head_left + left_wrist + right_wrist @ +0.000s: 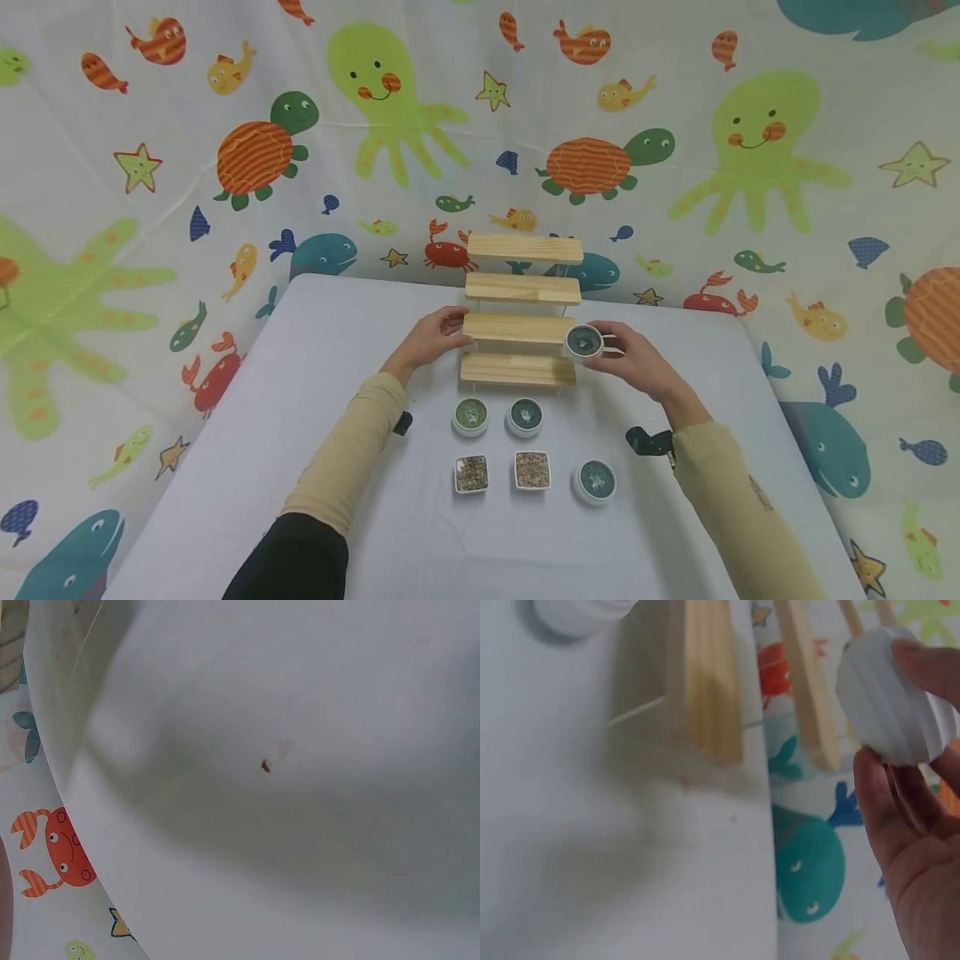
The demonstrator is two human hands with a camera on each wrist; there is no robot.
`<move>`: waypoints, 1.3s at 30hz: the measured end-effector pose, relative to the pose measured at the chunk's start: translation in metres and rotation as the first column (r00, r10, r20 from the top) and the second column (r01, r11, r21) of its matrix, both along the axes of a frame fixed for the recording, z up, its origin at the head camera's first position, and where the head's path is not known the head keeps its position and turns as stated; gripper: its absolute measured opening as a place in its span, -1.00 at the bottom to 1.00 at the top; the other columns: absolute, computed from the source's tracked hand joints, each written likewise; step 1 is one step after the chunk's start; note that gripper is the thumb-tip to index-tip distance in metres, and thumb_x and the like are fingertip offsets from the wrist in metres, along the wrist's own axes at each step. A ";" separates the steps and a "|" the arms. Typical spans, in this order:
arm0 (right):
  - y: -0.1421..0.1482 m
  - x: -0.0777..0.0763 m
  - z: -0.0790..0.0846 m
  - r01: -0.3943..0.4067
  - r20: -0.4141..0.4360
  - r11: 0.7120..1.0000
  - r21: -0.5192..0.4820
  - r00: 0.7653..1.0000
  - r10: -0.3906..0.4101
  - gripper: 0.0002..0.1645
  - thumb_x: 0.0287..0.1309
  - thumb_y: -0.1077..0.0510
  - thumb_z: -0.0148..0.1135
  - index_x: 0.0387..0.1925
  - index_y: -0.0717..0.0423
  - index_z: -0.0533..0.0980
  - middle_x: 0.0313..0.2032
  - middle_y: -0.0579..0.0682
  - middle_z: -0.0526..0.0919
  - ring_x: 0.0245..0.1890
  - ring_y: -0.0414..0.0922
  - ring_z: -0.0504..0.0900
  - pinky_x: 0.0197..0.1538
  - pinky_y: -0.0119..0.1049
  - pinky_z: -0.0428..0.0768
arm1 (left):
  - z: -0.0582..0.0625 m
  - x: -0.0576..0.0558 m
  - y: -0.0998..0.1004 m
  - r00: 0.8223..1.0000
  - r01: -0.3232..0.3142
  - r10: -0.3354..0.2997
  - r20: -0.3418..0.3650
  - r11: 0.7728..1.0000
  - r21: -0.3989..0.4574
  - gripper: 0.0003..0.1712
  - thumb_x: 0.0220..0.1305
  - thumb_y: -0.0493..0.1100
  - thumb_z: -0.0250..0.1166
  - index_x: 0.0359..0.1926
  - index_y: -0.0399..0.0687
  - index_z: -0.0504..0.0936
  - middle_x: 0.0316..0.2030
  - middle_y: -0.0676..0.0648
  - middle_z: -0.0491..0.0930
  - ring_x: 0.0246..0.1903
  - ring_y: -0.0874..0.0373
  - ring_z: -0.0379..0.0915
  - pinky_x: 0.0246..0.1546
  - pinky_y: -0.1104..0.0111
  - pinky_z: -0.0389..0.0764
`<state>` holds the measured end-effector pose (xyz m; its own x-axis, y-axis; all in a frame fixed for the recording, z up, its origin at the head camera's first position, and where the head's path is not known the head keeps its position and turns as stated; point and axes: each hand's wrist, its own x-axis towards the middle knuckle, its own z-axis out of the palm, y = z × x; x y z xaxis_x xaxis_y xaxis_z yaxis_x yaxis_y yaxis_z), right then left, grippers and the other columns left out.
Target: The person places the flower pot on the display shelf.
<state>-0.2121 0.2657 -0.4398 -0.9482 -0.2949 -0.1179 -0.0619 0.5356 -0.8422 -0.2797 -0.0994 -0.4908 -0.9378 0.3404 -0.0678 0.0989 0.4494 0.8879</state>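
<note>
A tiered wooden rack (519,328) with several pale planks stands at the back of the table. My left hand (429,340) holds the left end of its second plank from the bottom, thumb in front. At the rack's right side, my right hand (636,360) pinches a small round white bowl (583,342) with dark green contents. The right wrist view shows this bowl's ribbed white side (889,697), held off the planks between thumb and fingers. The left wrist view does not show the left hand's grip.
In front of the rack stand a light green-filled bowl (471,416), a dark green-filled bowl (524,417) and another dark green one (596,482). Two square dishes (471,474) hold brownish bits. A cloth (405,125) with sea animals hangs behind the white table (330,333).
</note>
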 end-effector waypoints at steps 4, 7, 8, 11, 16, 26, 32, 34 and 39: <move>-0.014 -0.004 0.015 0.063 -0.010 0.998 -0.016 0.998 -0.064 -0.08 0.08 -0.11 0.44 0.38 0.08 0.25 0.31 0.12 0.35 0.30 0.17 0.35 0.28 0.14 0.46 | 0.000 0.000 -0.001 1.000 0.002 -0.002 -0.002 1.000 0.005 -0.24 0.21 -0.08 0.42 0.36 -0.17 0.33 0.28 -0.21 0.40 0.28 -0.02 0.35 0.31 0.29 0.43; -0.024 -0.007 0.024 0.122 -0.017 0.992 -0.020 0.992 -0.123 -0.06 0.09 -0.13 0.43 0.40 0.07 0.24 0.32 0.12 0.33 0.32 0.15 0.33 0.29 0.14 0.45 | 0.000 0.001 -0.001 1.000 0.004 -0.004 -0.003 1.000 0.011 -0.25 0.22 -0.09 0.41 0.36 -0.18 0.33 0.28 -0.22 0.40 0.28 -0.02 0.35 0.31 0.29 0.43; -0.028 -0.008 0.026 0.145 -0.017 0.989 -0.021 0.989 -0.146 -0.06 0.09 -0.15 0.42 0.41 0.06 0.24 0.33 0.12 0.32 0.32 0.15 0.33 0.30 0.14 0.44 | 0.000 0.001 -0.001 1.000 0.004 -0.004 -0.003 1.000 0.012 -0.25 0.22 -0.09 0.41 0.36 -0.18 0.33 0.28 -0.22 0.40 0.28 -0.02 0.35 0.31 0.29 0.43; -0.038 -0.010 0.033 0.209 -0.015 0.977 -0.041 0.978 -0.210 -0.04 0.09 -0.17 0.41 0.42 0.06 0.23 0.33 0.12 0.32 0.33 0.13 0.31 0.33 0.15 0.39 | 0.000 0.001 -0.001 1.000 0.004 -0.004 -0.001 1.000 0.016 -0.26 0.23 -0.10 0.41 0.36 -0.18 0.33 0.28 -0.22 0.39 0.28 -0.03 0.35 0.31 0.29 0.42; -0.051 -0.014 0.040 0.281 -0.030 0.953 -0.114 0.958 -0.286 -0.07 0.10 -0.12 0.42 0.41 0.05 0.25 0.28 0.10 0.36 0.30 0.09 0.36 0.34 0.10 0.41 | 0.001 0.002 -0.001 1.000 0.005 -0.005 0.007 1.000 0.019 -0.25 0.22 -0.09 0.41 0.36 -0.18 0.33 0.29 -0.21 0.39 0.29 -0.02 0.35 0.31 0.30 0.42; -0.069 -0.023 0.043 0.356 -0.021 0.913 -0.199 0.930 -0.367 -0.07 0.11 -0.13 0.41 0.42 0.06 0.23 0.30 0.09 0.35 0.28 0.02 0.37 0.35 -0.06 0.42 | 0.002 0.001 -0.001 1.000 0.008 -0.008 0.007 1.000 0.008 -0.24 0.22 -0.07 0.41 0.36 -0.18 0.33 0.29 -0.21 0.39 0.28 -0.01 0.35 0.30 0.30 0.43; -0.079 -0.030 0.045 0.393 -0.028 0.890 -0.231 0.912 -0.410 -0.10 0.11 -0.11 0.42 0.40 0.06 0.26 0.28 0.09 0.36 0.25 0.00 0.36 0.34 -0.12 0.43 | 0.000 0.000 -0.002 1.000 0.005 -0.005 0.004 1.000 0.007 -0.25 0.22 -0.08 0.41 0.36 -0.18 0.33 0.29 -0.20 0.39 0.28 -0.01 0.36 0.30 0.30 0.44; -0.083 -0.033 0.046 0.402 -0.026 0.885 -0.234 0.907 -0.419 -0.09 0.10 -0.12 0.42 0.40 0.06 0.26 0.28 0.08 0.36 0.25 -0.01 0.36 0.34 -0.15 0.43 | 0.000 -0.001 -0.002 1.000 0.005 -0.005 0.001 1.000 0.008 -0.25 0.22 -0.09 0.41 0.35 -0.19 0.34 0.29 -0.20 0.39 0.28 0.00 0.36 0.30 0.31 0.43; -0.091 -0.039 0.050 0.419 -0.006 0.869 -0.264 0.900 -0.436 -0.13 0.12 -0.09 0.41 0.38 0.05 0.27 0.26 0.06 0.36 0.25 -0.03 0.36 0.32 -0.20 0.45 | 0.000 -0.001 -0.003 1.000 0.009 -0.009 -0.005 1.000 0.011 -0.27 0.22 -0.12 0.41 0.34 -0.20 0.34 0.29 -0.19 0.39 0.28 0.00 0.36 0.30 0.31 0.43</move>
<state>-0.2506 0.1743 -0.3896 -0.9912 0.1291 -0.0302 0.0674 0.2944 -0.9533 -0.2808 -0.1020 -0.4905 -0.9350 0.3495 -0.0599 0.1069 0.4387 0.8923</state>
